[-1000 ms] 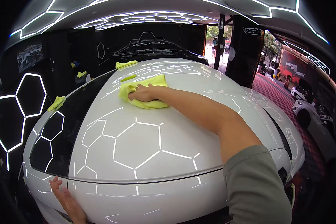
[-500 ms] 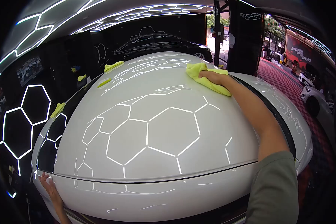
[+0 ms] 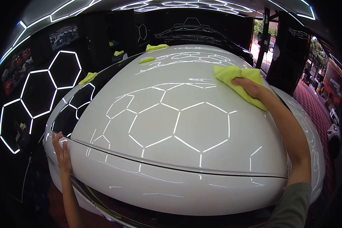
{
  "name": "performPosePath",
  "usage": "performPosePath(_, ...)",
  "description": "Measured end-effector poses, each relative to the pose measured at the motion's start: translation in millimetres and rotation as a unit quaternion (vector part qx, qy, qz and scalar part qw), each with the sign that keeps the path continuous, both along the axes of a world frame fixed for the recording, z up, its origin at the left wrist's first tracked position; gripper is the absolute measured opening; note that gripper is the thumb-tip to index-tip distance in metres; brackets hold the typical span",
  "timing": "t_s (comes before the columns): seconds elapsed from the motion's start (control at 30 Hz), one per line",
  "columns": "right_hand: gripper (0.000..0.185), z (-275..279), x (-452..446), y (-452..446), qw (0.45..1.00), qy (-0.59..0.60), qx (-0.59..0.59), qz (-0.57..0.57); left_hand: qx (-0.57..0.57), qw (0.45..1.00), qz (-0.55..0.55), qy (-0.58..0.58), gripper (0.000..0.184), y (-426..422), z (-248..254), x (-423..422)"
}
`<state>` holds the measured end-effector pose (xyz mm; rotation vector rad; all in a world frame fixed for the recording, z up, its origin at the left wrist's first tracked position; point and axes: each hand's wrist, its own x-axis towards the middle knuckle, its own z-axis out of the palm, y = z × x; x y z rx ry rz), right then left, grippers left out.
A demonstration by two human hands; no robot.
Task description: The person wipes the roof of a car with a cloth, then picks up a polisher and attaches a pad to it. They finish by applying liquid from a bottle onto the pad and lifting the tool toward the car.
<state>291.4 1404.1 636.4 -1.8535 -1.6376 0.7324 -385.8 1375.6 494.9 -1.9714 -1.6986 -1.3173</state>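
A yellow-green cloth (image 3: 237, 81) lies spread on the white car roof (image 3: 159, 125), near its far right edge. My right hand (image 3: 247, 87) presses down on the cloth, its fingers over the fabric. At the near left edge of the roof, my left hand (image 3: 63, 152) rests against the car with its fingers apart and nothing in them. White hexagon light reflections cover the glossy roof.
A small yellow-green item (image 3: 146, 60) and a folded cloth (image 3: 157, 48) lie toward the roof's far left. Another cloth (image 3: 88, 78) hangs by the dark glass. A dark car (image 3: 193, 34) stands behind; more cars are at the right.
My right hand and the cloth have moved from the roof's left-centre to its right side. The view has turned, and my left hand stays by the near left edge.
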Motion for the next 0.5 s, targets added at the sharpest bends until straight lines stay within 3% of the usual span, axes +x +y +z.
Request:
performPosePath(0.1,0.064,15.4,-160.7,79.0,0.974,-0.098,-0.084,0.184,0.033,0.998,-0.009,-0.045,0.032,3.3,-1.2,1.5)
performPosePath(0.17,0.077,1.2,-265.3,126.8,0.917,-0.287,0.039,0.276,0.036,0.999,-0.004,-0.027,0.032,-0.2,0.6,2.6)
performPosePath(0.27,0.078,-3.3,-363.1,135.5,0.908,-0.277,0.022,0.313,0.034,0.999,0.015,0.013,0.031,0.7,1.2,-5.3)
performPosePath(0.4,0.070,1.3,-288.0,131.6,0.931,-0.226,-0.030,0.287,0.033,0.997,0.033,0.064,0.029,-5.9,3.4,-3.4)
performPosePath(0.5,0.068,11.5,-148.8,67.3,0.970,-0.195,-0.016,0.147,0.059,0.993,0.053,0.089,0.027,-4.7,-5.2,-14.8)
